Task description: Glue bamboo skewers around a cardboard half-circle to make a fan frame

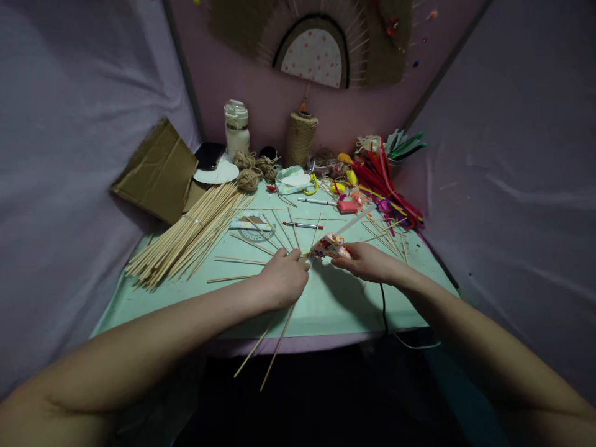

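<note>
Lavender fabric (74,155), creased, down both sides, with a pink panel (198,56) across the back. Mint-green tablecloth (344,316) over the worktop between them. High on the panel, a cardboard hanging (237,28) with a dotted white half-round at its middle and thin rays around it. At left on the table, a banded bundle of bamboo skewers (181,239), slanting, and behind it a brown cardboard sheet (158,167), tilted. At the centre, a fan of loose skewers (239,259), spread outward from beneath the left hand (286,276), two of them past the near table edge. Fingers of that hand bunched together at the meeting point; cannot tell whether clamped on a skewer or only pressing down. Far right, a heap of red pipe cleaners (377,177). Right hand (367,261) clamped on a flower-patterned glue gun (329,246), nose pointed leftward, just beside the left fingertips and above the skewers' meeting point; a pale glue stick (354,220) out of its back end. Along the rear, a cone of twine (302,139), a white bottle (237,130), balls of twine (249,180) and a black phone (209,156). Beyond the left hand, a clear protractor (256,234), partly under skewers, then a red pen (303,225).
</note>
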`<move>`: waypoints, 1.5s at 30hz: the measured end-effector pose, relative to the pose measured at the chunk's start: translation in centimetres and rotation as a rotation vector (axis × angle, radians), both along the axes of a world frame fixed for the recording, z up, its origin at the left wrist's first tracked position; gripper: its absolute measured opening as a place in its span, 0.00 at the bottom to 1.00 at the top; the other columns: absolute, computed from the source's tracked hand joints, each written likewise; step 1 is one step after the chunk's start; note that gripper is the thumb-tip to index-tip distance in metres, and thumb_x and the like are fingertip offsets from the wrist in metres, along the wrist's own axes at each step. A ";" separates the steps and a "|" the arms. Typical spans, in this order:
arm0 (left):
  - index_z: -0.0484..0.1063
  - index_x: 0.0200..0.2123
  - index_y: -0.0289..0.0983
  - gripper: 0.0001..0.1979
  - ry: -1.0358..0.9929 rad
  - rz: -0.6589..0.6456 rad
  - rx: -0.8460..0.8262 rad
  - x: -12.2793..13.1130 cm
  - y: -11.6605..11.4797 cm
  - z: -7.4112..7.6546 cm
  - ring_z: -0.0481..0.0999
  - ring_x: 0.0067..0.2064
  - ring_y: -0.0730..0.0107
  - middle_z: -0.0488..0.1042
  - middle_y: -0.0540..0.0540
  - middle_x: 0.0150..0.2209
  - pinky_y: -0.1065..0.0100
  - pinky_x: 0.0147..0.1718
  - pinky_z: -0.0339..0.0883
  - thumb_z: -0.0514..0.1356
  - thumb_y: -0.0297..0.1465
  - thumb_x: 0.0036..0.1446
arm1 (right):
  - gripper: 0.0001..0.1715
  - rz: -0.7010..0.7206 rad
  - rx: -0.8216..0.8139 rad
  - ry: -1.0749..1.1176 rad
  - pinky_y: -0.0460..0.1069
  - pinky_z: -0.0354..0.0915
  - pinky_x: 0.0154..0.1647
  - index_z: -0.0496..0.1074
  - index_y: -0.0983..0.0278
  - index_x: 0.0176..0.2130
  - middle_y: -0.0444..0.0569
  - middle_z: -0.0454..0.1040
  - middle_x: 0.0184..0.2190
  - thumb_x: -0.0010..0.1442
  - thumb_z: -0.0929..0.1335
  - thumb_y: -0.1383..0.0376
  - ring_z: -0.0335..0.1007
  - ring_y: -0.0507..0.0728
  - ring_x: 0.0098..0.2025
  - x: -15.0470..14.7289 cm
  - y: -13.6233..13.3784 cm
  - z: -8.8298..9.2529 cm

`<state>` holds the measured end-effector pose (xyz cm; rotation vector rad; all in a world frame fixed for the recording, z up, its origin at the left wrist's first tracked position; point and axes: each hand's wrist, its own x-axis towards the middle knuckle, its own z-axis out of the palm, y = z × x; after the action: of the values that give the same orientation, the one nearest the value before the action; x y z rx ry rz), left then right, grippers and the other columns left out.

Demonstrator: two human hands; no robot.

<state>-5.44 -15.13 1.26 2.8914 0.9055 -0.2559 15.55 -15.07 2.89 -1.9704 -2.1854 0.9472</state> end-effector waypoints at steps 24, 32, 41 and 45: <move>0.73 0.35 0.35 0.08 0.025 0.012 -0.051 0.1 -0.1 0.8 0.64 0.46 0.56 0.73 0.42 0.43 0.61 0.36 0.51 0.54 0.24 0.59 | 0.18 0.025 -0.048 0.049 0.46 0.56 0.26 0.71 0.66 0.34 0.46 0.70 0.22 0.57 0.62 0.55 0.61 0.53 0.24 -0.4 -1.3 -0.1; 0.73 0.34 0.35 0.09 0.016 0.002 -0.034 0.1 -0.1 0.5 0.64 0.45 0.56 0.74 0.43 0.42 0.61 0.35 0.51 0.52 0.23 0.59 | 0.17 -0.042 -0.007 0.033 0.47 0.55 0.25 0.71 0.66 0.32 0.45 0.68 0.19 0.56 0.63 0.54 0.60 0.53 0.22 -0.3 -1.0 -0.3; 0.73 0.35 0.35 0.10 0.026 0.002 -0.040 0.2 0.0 0.5 0.64 0.46 0.56 0.74 0.42 0.42 0.61 0.35 0.50 0.52 0.24 0.59 | 0.16 -0.056 0.036 0.002 0.47 0.54 0.25 0.71 0.65 0.31 0.47 0.69 0.20 0.56 0.62 0.56 0.62 0.54 0.23 -0.4 -0.8 -0.4; 0.73 0.34 0.35 0.09 0.029 0.006 -0.052 0.2 0.0 0.6 0.64 0.45 0.56 0.74 0.42 0.42 0.60 0.35 0.50 0.53 0.24 0.59 | 0.17 -0.062 0.036 0.009 0.47 0.55 0.26 0.72 0.66 0.33 0.49 0.71 0.22 0.55 0.62 0.56 0.64 0.55 0.25 -0.5 -0.8 -0.6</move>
<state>-5.29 -15.13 1.85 2.8443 0.8989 -0.3162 15.06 -15.83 2.31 -2.0010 -2.1080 0.9006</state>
